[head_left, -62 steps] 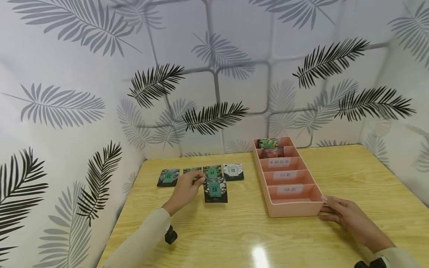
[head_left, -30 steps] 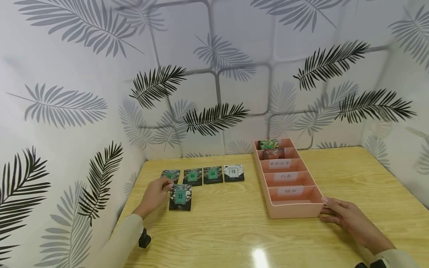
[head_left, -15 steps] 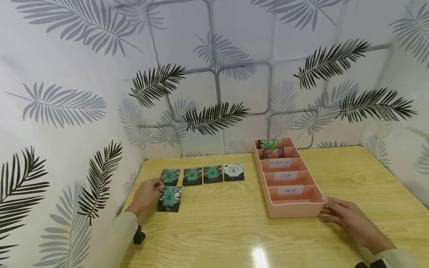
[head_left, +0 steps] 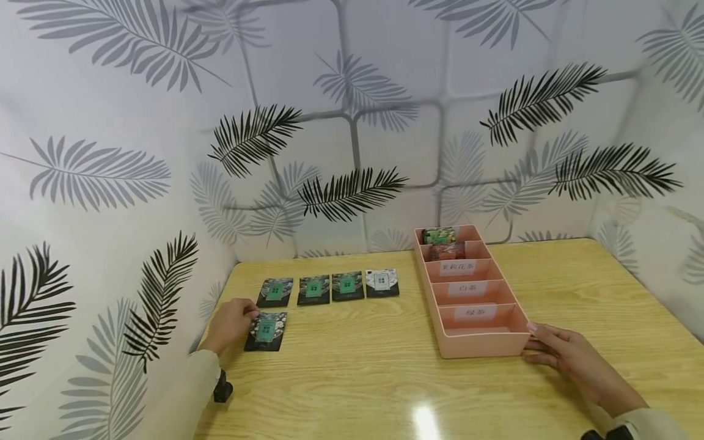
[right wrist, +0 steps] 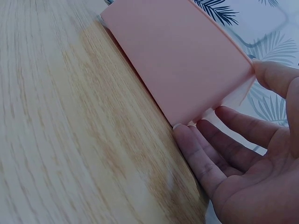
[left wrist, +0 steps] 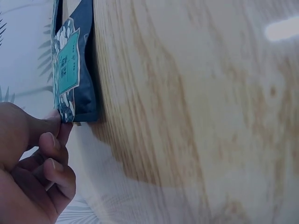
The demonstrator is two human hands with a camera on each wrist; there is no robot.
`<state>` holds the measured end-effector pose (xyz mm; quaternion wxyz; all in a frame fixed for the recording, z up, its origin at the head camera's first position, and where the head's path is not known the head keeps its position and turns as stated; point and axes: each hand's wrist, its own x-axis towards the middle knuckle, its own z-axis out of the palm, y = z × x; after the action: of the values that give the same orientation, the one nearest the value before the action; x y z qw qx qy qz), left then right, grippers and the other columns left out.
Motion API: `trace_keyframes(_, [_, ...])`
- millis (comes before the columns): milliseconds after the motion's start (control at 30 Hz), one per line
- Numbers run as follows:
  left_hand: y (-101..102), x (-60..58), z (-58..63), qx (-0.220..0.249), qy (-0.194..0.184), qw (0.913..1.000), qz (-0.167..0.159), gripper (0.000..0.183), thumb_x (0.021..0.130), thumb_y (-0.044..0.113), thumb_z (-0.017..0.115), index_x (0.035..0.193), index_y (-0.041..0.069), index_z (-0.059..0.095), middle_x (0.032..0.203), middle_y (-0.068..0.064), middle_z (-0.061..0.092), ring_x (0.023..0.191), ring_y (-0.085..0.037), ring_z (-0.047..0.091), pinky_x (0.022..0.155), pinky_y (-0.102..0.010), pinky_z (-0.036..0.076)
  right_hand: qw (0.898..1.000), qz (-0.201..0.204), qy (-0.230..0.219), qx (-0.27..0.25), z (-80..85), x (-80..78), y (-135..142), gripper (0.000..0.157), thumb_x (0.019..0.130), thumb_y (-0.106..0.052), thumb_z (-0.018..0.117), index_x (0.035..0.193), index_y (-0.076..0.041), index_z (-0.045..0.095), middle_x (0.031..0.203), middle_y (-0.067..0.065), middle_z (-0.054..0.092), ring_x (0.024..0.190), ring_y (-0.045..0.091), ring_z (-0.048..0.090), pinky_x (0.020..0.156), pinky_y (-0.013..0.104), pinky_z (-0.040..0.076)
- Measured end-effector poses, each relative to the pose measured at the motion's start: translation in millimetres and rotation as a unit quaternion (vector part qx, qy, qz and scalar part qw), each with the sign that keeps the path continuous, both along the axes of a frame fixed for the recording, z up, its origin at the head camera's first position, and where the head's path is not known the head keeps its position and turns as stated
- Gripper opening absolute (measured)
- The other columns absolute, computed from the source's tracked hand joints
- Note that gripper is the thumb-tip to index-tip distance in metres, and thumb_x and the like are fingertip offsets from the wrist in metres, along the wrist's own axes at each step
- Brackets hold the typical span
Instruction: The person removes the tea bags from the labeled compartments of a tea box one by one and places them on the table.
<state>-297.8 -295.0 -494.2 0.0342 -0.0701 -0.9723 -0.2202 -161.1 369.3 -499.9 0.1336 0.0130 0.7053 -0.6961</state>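
Observation:
My left hand (head_left: 228,324) pinches the upper left corner of a black tea sachet (head_left: 266,332) with a teal label and white floral print. In the left wrist view, thumb and finger hold the edge of this sachet (left wrist: 70,70) low over the wood. My right hand (head_left: 572,363) rests at the near right corner of a pink divided box (head_left: 484,346). In the right wrist view the thumb touches the rim of the box (right wrist: 173,56), and fairly straight fingertips lie against its side.
Behind the held sachet lies a row: dark green-labelled sachets (head_left: 314,289) and a white-and-black sachet (head_left: 382,282) at its right end. The box's two far compartments hold a green packet (head_left: 438,236) and a red packet (head_left: 448,251). Paper labels (head_left: 467,289) mark the nearer compartments. A patterned wall (head_left: 379,140) stands behind.
My left hand has carried the held sachet leftward and slightly nearer, from in front of the row's middle to in front of its left end. My right hand and the box stay put.

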Motion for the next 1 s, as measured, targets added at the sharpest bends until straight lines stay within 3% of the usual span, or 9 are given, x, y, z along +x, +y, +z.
trace_keyframes(300, [-4.9, -2.3, -3.2, -0.009, 0.000, 0.9995, 0.030, 0.010, 0.097, 0.012, 0.071, 0.093, 0.005, 0.078, 0.088, -0.005, 0.074, 0.075, -0.022, 0.065, 0.071, -0.046, 0.053, 1.000, -0.004, -0.006, 0.001, 1.5, -0.4, -1.1, 0.056, 0.112, -0.034, 0.047, 0.144, 0.012, 0.047, 0.116, -0.002, 0.071, 0.107, 0.012, 0.069, 0.094, 0.038, 0.055])
trace_keyframes(633, [-5.6, 2.1, -1.1, 0.010, 0.027, 0.9990, 0.034, 0.010, 0.096, 0.008, 0.067, 0.095, 0.004, 0.076, 0.090, -0.008, 0.074, 0.068, -0.019, 0.062, 0.061, -0.039, 0.049, 1.000, -0.012, -0.013, 0.007, 1.6, 1.1, -2.6, 0.059, 0.111, -0.034, 0.048, 0.144, 0.015, 0.044, 0.114, 0.000, 0.072, 0.105, 0.013, 0.070, 0.094, 0.036, 0.055])
trace_keyframes(833, [-3.2, 0.6, 3.1, 0.010, 0.058, 0.9979, 0.026, 0.010, 0.097, 0.012, 0.071, 0.092, 0.004, 0.076, 0.086, -0.006, 0.073, 0.071, -0.020, 0.065, 0.066, -0.043, 0.053, 1.000, -0.011, -0.012, 0.012, 1.3, 1.0, -3.2, 0.061, 0.112, -0.034, 0.047, 0.145, 0.017, 0.041, 0.115, 0.000, 0.072, 0.105, 0.013, 0.070, 0.094, 0.035, 0.055])
trace_keyframes(1000, [7.7, -3.2, 11.2, 0.019, 0.047, 0.9985, 0.021, 0.012, 0.098, 0.017, 0.072, 0.096, 0.006, 0.075, 0.083, -0.003, 0.071, 0.065, -0.017, 0.059, 0.062, -0.040, 0.049, 1.000, -0.011, -0.011, 0.012, 0.9, -0.2, -3.1, 0.061, 0.112, -0.034, 0.047, 0.145, 0.016, 0.042, 0.115, 0.001, 0.072, 0.105, 0.013, 0.069, 0.094, 0.036, 0.055])
